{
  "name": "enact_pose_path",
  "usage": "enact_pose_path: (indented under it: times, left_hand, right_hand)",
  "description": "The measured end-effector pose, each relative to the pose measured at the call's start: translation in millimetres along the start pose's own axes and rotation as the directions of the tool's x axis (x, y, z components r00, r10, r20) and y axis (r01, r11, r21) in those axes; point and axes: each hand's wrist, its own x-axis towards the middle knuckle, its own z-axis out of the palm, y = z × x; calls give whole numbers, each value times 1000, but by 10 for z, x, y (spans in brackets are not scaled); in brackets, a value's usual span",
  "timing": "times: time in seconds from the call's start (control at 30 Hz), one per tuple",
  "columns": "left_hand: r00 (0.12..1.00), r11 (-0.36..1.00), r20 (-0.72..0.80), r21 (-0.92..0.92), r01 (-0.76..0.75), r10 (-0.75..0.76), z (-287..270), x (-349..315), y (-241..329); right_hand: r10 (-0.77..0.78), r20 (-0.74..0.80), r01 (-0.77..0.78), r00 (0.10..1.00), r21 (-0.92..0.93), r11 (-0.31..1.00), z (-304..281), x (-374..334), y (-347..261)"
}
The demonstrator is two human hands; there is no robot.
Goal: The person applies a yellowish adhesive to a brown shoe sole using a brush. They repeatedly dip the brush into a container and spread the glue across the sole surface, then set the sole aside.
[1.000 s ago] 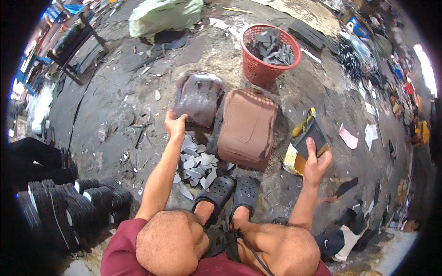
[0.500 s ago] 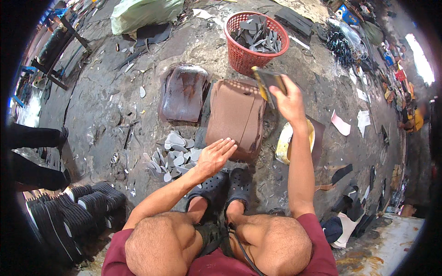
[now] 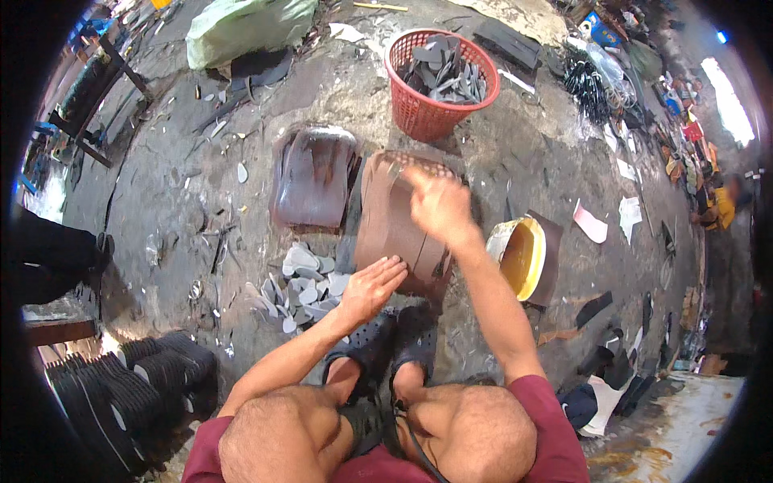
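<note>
A brown sheet lies on top of a stack on the ground in front of me, with a line running lengthwise across it. My left hand presses flat on its near left edge, fingers stretched out. Over the far part of the same sheet, my right hand is bent and smeared by motion. The flat dark spreader it carries is mostly hidden under the fingers. To the right stands a tilted tub with yellow glue inside.
A red basket of grey cut pieces stands beyond the sheet. Left of it lies a glossy dark stack. Loose grey pieces lie near my shoes. Rows of black soles fill the lower left. A person's dark-clothed leg is at far left.
My right hand has moved left and nearer, from above the tub's side onto the brown sheet, carrying the spreader. The tub's yellow inside now shows. My left hand stays on the sheet.
</note>
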Motion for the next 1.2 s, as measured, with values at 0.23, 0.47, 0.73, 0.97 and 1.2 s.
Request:
enact_pose_path:
  times: [0.23,0.47,0.73,0.97,1.2]
  left_hand:
    - [999,999,13,-26,-31,32,48,41,24]
    - [998,998,-34,-13,-57,56,35,41,2]
    - [999,1000,-50,-12,-24,23,50,60,45]
    - [996,999,-82,10,-33,33,35,92,37]
    - [999,998,-2,-43,-50,50,-13,142,55]
  right_hand:
    - [-156,-47,162,987,211,964,168,-172,445]
    - [-35,60,27,998,122,992,-91,-92,403]
    - [3,188,-27,982,127,992,73,432,637]
    - [-49,348,-10,936,167,986,-115,419,549]
    - [-15,287,-45,958,200,979,-113,294,592]
